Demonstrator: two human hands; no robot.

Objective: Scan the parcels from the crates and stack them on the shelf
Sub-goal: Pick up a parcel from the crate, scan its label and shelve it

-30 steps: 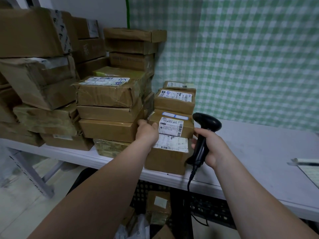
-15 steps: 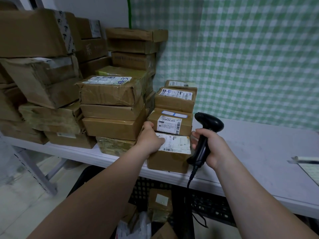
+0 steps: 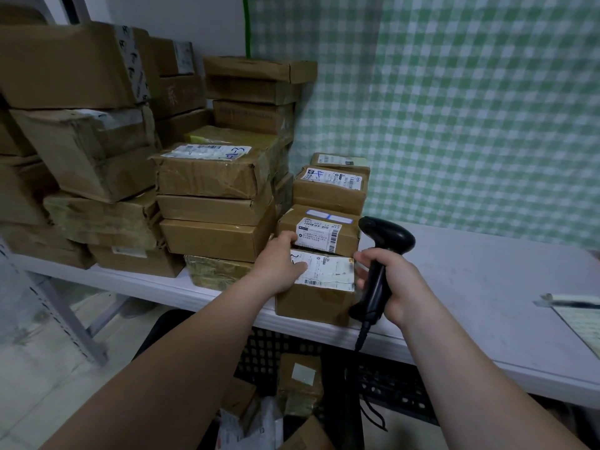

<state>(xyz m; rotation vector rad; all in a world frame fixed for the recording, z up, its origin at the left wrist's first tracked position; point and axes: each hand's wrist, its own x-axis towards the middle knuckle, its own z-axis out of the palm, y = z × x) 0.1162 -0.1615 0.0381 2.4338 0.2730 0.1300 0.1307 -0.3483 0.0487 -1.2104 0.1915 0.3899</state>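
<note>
A brown parcel [image 3: 316, 298] with a white label stands at the front edge of the white shelf [image 3: 470, 287]. A smaller labelled parcel [image 3: 319, 233] lies on top of it. My left hand [image 3: 281, 259] rests on the lower parcel's top left corner, fingers lying on its label and touching the small parcel's front. My right hand [image 3: 391, 282] grips the handle of a black barcode scanner [image 3: 384, 240] just right of these parcels, its head level with the small parcel. The scanner's cable hangs down past the shelf edge.
Tall stacks of brown boxes [image 3: 211, 183] fill the shelf's left half, and more labelled parcels [image 3: 331, 186] sit behind the small one. Below the shelf a black crate [image 3: 399, 388] holds parcels [image 3: 300, 383]. A pen and paper [image 3: 574, 303] lie at the right.
My left hand has slid from the small upper parcel's left side down onto the lower parcel's label. The right hand and scanner have barely moved.
</note>
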